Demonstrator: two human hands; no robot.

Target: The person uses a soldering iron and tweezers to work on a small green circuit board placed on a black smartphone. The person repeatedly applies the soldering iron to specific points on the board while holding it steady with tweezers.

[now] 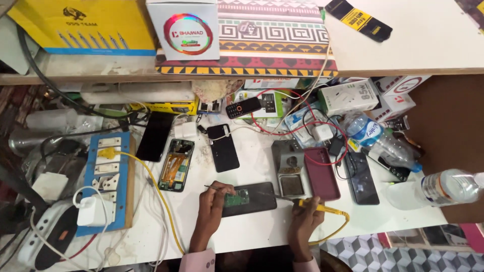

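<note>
White tabletop: cluttered work surface under a shelf that runs along the far side.

Blue switch board: left side, with a white charger plugged in at its near end.

Maroon phone case: right of centre, lying flat, just beside a dark phone on its right.

Clear plastic bottle: near right edge, lying on its side.

Dark phone body: near centre, flat on the tabletop, between the two hands.

Opened phone: left of centre, its inner parts showing.

Left hand: fingers closed on thin tweezers, tips resting at the green circuit board.

Right hand: closed around a yellow-handled soldering iron, its tip pointing left toward the phone body; a yellow cable loops off behind the hand.

Green circuit board: small, lying on the left part of the dark phone body, touching the left hand's fingers.
</note>
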